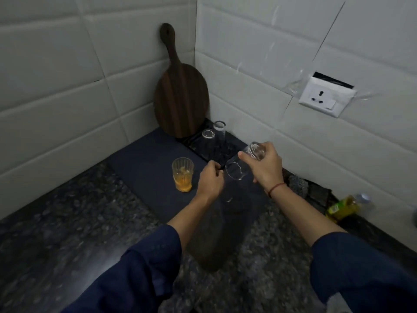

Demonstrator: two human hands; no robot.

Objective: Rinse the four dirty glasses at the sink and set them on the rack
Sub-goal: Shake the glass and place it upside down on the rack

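Your 2 forearms are bare and converge ahead of you: the left runs toward 1 o'clock, the right toward 11 o'clock. Your left hand (211, 179) is knuckles-up with fingers curled, and nothing shows in its grasp. Your right hand (265, 164), near it at 3 o'clock, grips the base end of a tilted clear glass (235, 171), thumb across its upper side.
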